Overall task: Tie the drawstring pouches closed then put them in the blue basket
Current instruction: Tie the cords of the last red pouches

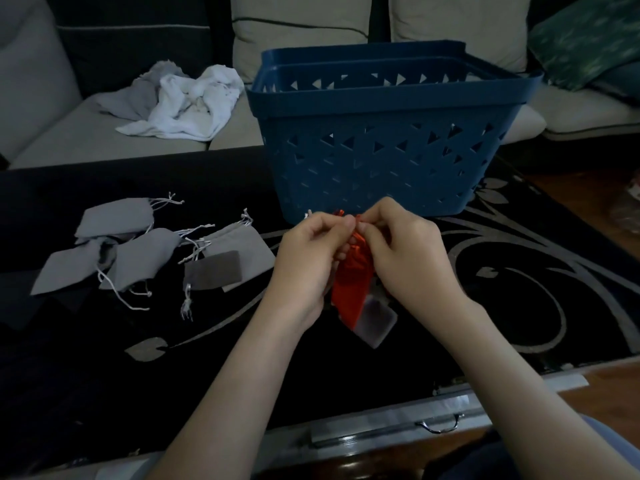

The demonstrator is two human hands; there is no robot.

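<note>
— Fingers [332, 221] do what?
— Left hand [310, 252] and right hand [407, 252] curl and pinch the top of the red pouch [351, 284]. It is just in front of the blue basket [381, 161]. Grey pouches [138, 258] lie to the left.

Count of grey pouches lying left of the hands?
5: rear left pouch, front left pouch, middle pouch, large right pouch, darker pouch lying on it. They overlap; another may be hidden.
</note>
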